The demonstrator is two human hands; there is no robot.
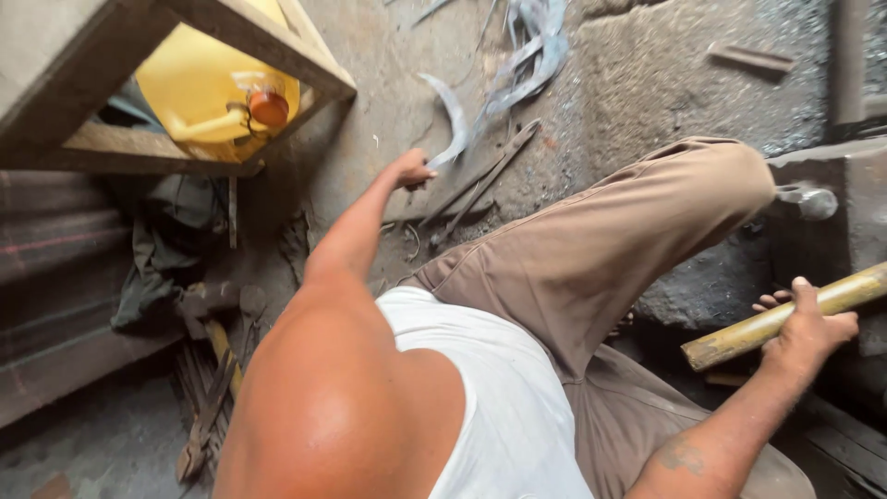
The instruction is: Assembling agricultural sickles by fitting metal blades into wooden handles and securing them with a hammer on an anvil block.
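Note:
My left hand reaches down to the dusty floor and closes on the end of a curved grey metal blade. Long iron tongs lie on the ground just right of that hand. At the right edge, my right hand grips a thick yellowish wooden handle that slants up and out of the frame. My knee in brown trousers rises between the two hands.
A yellow jerrycan with an orange cap sits under a wooden bench frame at top left. Bent metal strips lie at the top. Hammers and old tools are piled at lower left. A dark block with a shiny metal knob stands right.

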